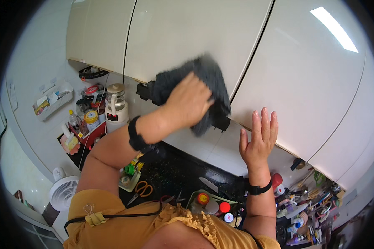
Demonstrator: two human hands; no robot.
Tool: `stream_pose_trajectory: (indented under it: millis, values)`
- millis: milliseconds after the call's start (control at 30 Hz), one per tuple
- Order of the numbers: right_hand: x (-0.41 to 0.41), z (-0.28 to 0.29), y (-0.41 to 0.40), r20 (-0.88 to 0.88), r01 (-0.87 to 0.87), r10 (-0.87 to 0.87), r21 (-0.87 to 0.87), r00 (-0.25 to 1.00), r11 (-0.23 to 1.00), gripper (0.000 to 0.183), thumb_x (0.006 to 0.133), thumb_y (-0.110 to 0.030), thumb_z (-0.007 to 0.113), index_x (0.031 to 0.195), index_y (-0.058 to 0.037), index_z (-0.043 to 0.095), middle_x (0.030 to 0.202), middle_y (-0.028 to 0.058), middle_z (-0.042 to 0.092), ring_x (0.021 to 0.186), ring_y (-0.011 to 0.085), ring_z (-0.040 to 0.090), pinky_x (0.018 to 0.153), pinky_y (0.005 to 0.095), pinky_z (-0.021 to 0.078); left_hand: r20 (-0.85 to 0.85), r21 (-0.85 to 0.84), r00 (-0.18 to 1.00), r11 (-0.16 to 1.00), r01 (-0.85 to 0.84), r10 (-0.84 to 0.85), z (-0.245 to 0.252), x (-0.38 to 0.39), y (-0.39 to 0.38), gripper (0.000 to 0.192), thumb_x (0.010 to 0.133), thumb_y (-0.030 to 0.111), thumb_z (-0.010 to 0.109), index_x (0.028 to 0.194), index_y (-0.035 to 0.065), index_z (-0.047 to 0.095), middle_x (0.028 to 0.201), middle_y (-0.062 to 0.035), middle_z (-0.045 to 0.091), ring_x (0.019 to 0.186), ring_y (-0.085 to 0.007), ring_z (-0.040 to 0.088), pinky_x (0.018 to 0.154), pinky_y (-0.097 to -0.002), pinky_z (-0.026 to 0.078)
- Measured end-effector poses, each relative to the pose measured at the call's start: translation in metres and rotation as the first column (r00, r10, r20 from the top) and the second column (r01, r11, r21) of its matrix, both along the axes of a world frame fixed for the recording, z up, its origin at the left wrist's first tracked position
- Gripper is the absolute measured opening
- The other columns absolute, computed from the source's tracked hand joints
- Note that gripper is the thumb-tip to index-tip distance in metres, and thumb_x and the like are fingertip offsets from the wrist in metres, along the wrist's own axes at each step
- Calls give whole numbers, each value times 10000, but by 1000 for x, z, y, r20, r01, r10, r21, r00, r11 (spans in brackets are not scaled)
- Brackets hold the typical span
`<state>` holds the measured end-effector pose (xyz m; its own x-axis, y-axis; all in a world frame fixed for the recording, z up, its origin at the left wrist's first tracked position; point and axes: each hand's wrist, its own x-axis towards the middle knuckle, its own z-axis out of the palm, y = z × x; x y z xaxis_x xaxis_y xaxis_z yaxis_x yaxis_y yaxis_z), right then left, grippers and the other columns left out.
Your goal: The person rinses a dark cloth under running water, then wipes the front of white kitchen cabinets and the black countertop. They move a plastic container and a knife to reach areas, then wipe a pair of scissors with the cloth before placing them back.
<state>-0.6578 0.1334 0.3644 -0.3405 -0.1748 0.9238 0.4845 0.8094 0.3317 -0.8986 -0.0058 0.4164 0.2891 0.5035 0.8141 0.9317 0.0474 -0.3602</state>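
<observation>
My left hand [188, 98] grips a dark grey cloth [213, 84] and holds it against the lower part of a cream glossy wall cabinet door [190, 34]. Hand and cloth are blurred. The cloth's lower end hangs below the door's bottom edge, partly over a black fixture [145, 91] beneath the cabinet. To the right, my right hand [258, 144] is raised, palm away, fingers apart and empty. Its fingertips overlap the lower edge of the neighbouring cabinet door [302, 77]; whether they touch it I cannot tell.
Below lies a black countertop [171, 165] with orange-handled scissors [140, 191], a knife blade [208, 184] and a tray of jars [212, 205]. At left stand a glass electric kettle [115, 109], a white wall basket [54, 99] and a fan [64, 191]. Cluttered utensils [308, 205] fill the right.
</observation>
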Motion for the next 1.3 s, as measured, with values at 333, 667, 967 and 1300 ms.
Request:
stream_pose_trajectory:
  millis: [333, 667, 967, 1300]
  values:
    - [-1, 2, -3, -2, -8, 8, -26, 1000, 1000, 609, 855, -246, 738, 1425, -117, 565, 1516, 141, 498, 1435, 395, 411, 1157, 516, 309, 96, 56, 995, 998, 37, -42, -2, 5, 4, 168, 839, 173, 685, 857, 8, 662, 917, -170, 623, 984, -364, 569, 954, -480, 442]
    - [-1, 2, -3, -2, -32, 32, -32, 999, 999, 653, 837, -255, 761, 1437, -112, 546, 1513, 144, 497, 1426, 392, 422, 1142, 509, 335, 142, 47, 990, 999, -23, 17, 12, 14, 0, 179, 859, 170, 653, 871, -7, 674, 929, -182, 641, 982, -387, 580, 976, -492, 438]
    - [-3, 8, -10, 19, -39, 40, -58, 999, 998, 620, 815, -247, 775, 1392, -114, 591, 1480, 140, 527, 1388, 396, 460, 1115, 509, 372, 180, 335, 984, 941, -54, -7, 10, -37, 18, 170, 870, 135, 631, 885, -33, 654, 940, -208, 618, 1008, -402, 571, 1100, -556, 362]
    - [45, -26, 19, -88, -92, 94, 31, 992, 995, 497, 775, -123, 737, 1266, -138, 666, 1243, 78, 616, 1166, 295, 558, 1073, 474, 370, -114, 105, 980, 979, 174, -162, 2, -19, 0, 231, 793, 53, 618, 996, 56, 730, 1104, -144, 672, 1236, -342, 538, 1207, -560, 238]
